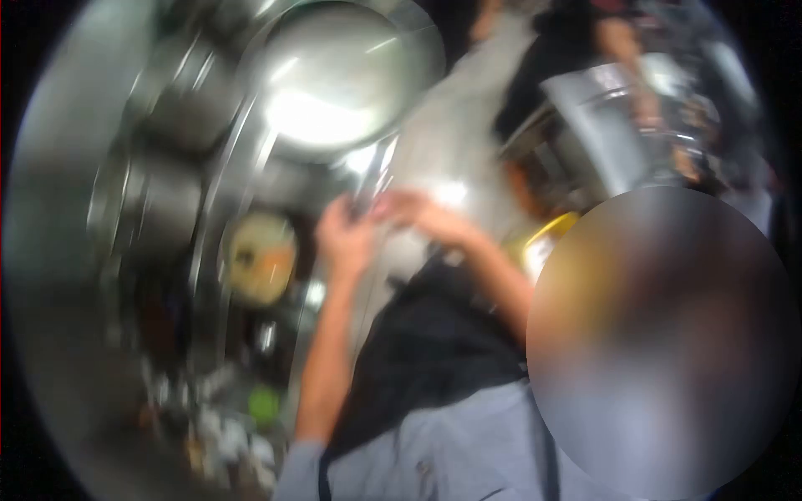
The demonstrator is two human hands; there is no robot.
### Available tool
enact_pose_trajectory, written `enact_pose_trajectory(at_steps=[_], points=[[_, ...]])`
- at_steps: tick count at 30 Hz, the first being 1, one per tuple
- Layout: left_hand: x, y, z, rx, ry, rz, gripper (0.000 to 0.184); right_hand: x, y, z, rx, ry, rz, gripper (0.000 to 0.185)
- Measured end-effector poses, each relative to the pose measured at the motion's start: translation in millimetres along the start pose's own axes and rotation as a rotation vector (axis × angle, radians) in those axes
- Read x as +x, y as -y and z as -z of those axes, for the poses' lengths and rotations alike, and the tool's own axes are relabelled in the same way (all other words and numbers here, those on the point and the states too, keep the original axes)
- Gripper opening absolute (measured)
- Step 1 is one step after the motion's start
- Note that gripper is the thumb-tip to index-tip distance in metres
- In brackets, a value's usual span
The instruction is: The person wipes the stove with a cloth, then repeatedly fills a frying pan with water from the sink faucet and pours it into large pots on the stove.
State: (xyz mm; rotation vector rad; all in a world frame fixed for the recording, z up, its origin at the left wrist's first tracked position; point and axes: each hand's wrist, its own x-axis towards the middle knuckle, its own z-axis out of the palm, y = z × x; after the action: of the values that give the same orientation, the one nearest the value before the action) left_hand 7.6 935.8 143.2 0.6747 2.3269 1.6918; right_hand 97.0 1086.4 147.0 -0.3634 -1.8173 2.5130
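My left hand [347, 232] and my right hand [422, 215] meet near the middle of the view, both blurred by motion. The fingers of each are closed around something small between them, partly dark and partly pinkish, too smeared to name. Behind them stands a large round metal pan [334, 75] with a bright glare on it. Left of my left hand is a round yellowish dish [260, 258] with orange and dark patches.
Metal pots [163, 200] line the far left. Small containers and a green round item [264, 404] are at lower left. At upper right a person's arm [639, 75] reaches over trays and a white sheet [601, 125]. A yellow-rimmed container [543, 244] sits to the right. A blurred circle covers the lower right.
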Motion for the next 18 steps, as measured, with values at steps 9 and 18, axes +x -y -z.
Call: enact_pose_trajectory(at_steps=[9,18], points=[[-122.0,5.7,-100.7,-0.063,0.603,0.221,0.051,-94.5,-102.7,27.6,0.044,-0.757,-0.203,0.014],[-182.6,126.9,-106.4,0.226,0.708,0.65,0.023,-201.1,-171.9,111.5,0.304,-0.742,-0.681,0.011]])
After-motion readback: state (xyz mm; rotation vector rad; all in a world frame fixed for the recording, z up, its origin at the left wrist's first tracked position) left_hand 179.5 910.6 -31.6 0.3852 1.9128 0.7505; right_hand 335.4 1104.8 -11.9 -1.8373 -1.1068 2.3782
